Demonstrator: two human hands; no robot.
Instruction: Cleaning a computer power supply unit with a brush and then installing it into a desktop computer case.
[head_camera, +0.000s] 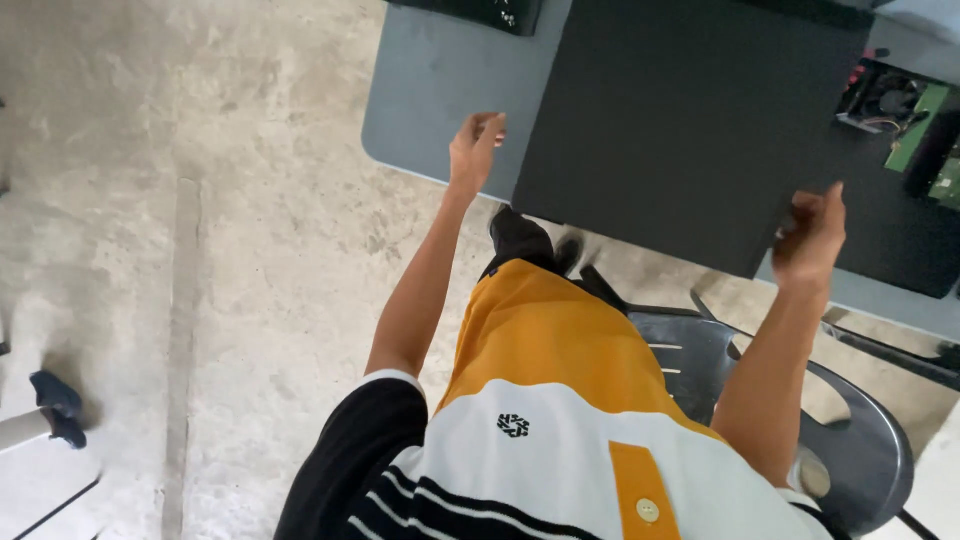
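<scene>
The left hand (476, 150) sits at the left edge of a large black mat (690, 120), fingers curled loosely against that edge; whether it actually pinches the mat cannot be told. The right hand (812, 232) is at the mat's near right corner, fingers bent and closed on the corner, apparently gripping it. The mat lies flat on the grey tabletop (430, 90), covering most of it and overhanging the near edge; a hand on each side suits squaring or shifting a wide, limp sheet evenly. A circuit board with a small fan (890, 100) rests by the tabletop's far right edge. The person stands over a dark plastic chair (860, 440), on a concrete floor (200, 250).
</scene>
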